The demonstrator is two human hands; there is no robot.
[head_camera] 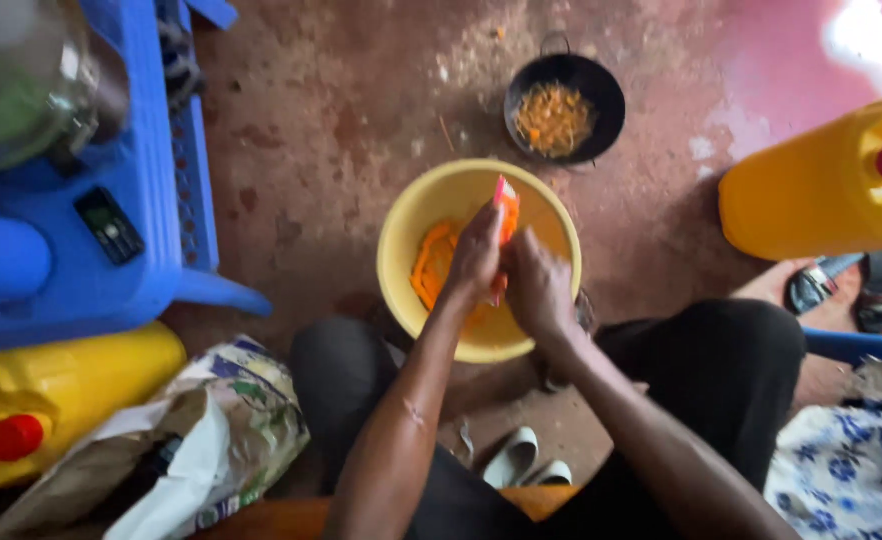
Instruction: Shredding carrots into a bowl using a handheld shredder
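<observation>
A bright orange carrot (506, 210) stands nearly upright over the yellow bowl (551, 215) on the floor, orange strips (431, 265) heaped inside. The left hand (476, 252) is wrapped closed around the carrot's lower part. The right hand (539, 285) presses close beside it, fingers curled; whether it grips a tool I cannot tell. A black pan (601, 90) of scraps sits beyond.

Printed sack (236, 420), white with green and blue, crumpled at lower left beside a yellow jug (61, 395). Small dark phone (109, 225), screen unlit, on blue plastic stool (141, 150).
</observation>
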